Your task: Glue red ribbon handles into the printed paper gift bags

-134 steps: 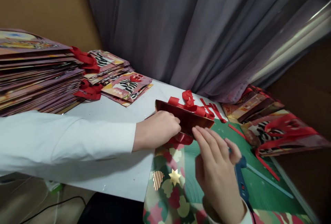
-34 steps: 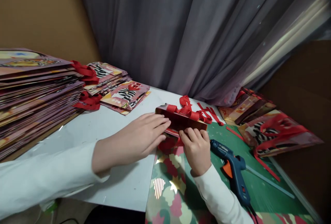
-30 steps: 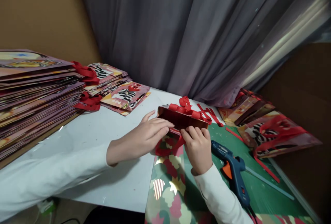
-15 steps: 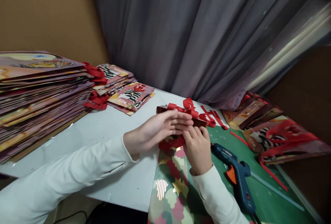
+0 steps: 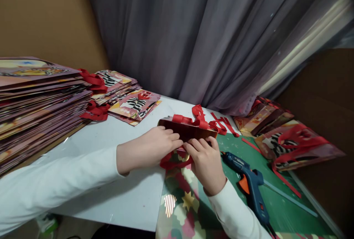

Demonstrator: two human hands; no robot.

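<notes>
A paper gift bag stands at the middle of the table with its dark mouth open toward me. Red ribbon loops along its far rim, and another red ribbon hangs on the near side. Over the near rim, at its left part, my left hand has its fingers curled. My right hand grips the same rim just to the right, its fingertips close to those of the left. The hands hide much of the near panel.
A blue glue gun lies on the green mat to the right. Beside it are finished-looking ribboned bags. Tall stacks of flat bags fill the left. Cut red ribbon strips lie behind. Patterned paper is in front.
My left hand has gone from flat, stretched fingers across the bag to curled fingers on its near rim. The bag's mouth now shows more. My right hand stays on the rim.
</notes>
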